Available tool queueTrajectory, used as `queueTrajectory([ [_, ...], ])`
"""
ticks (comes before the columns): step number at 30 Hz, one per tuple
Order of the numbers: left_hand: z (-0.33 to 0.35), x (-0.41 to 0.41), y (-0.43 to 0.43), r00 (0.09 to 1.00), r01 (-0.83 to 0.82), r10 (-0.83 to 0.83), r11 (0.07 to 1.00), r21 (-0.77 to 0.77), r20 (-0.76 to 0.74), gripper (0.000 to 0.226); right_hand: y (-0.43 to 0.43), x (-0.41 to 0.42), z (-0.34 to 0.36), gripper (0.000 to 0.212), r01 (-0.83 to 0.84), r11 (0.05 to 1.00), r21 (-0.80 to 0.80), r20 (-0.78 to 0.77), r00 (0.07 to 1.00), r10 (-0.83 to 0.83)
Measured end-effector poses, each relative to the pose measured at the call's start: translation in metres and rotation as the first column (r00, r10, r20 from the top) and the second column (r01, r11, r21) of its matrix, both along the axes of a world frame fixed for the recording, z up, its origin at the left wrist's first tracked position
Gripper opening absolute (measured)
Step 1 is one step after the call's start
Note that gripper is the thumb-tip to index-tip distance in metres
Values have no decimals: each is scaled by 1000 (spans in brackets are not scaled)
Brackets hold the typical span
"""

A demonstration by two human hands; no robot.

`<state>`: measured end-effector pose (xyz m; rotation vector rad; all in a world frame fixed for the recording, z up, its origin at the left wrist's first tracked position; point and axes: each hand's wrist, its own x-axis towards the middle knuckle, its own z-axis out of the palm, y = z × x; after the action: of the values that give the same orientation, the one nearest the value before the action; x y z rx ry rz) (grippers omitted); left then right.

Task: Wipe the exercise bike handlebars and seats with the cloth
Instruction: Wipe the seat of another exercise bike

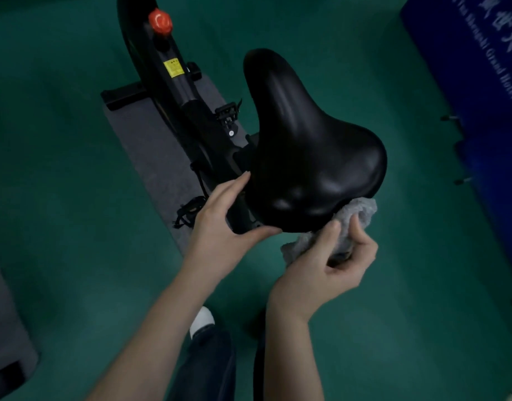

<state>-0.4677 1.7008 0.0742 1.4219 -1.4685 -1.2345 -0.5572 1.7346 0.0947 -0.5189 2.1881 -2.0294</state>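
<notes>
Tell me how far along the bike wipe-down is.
Done: nothing provable; the seat shines on top, but that doesn't prove wiping. In hand: the right hand grips the grey cloth at the seat's rear right edge while the left hand steadies its left side. Left: the handlebars are out of view, so count them as pending.

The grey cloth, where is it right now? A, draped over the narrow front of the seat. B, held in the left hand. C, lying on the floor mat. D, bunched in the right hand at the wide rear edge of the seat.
D: the cloth is bunched in the right hand against the rear edge of the seat, while the left hand holds no cloth and touches the seat's other side.
</notes>
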Motion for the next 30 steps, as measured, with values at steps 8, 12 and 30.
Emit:
queueTrajectory([
  [8, -1, 4, -3, 1000, 16, -16, 1000, -1, 10, 76, 14, 33, -5, 9, -176, 983, 44, -154, 971, 180],
  [12, 0, 4, -4, 1000, 18, -18, 1000, -19, 2, 80, 12, 21, 0, 14, -183, 981, 62, -241, 951, 193],
  [30, 2, 4, -2, 1000, -12, 12, 998, 56, -8, 76, 9, 21, 10, 16, -236, 971, 45, -92, 967, 239],
])
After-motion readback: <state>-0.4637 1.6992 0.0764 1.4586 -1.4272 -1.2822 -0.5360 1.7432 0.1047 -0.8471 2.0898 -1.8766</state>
